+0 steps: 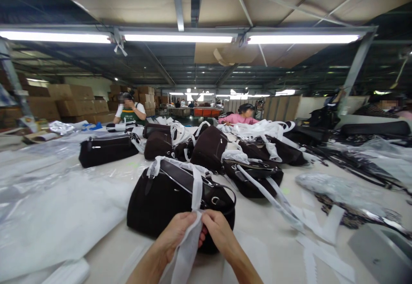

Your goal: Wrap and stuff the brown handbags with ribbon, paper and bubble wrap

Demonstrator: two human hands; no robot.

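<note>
Bare table (257,217) showed just right of the black handbag (154,206) standing on it, while other bags (209,146) crowded close behind. In front, the left hand (178,231) and right hand (220,230) each had a tight grip, pinching a white strip (196,189); most left fingers were hidden behind it. Tube lights (177,38) hung overhead, above the pale tabletop.

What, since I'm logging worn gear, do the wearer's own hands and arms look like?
The left hand and right hand are ungloved; both forearms show no sleeve, watch or bracelet. Some fingers are partly hidden, so rings can't be ruled out.
</note>
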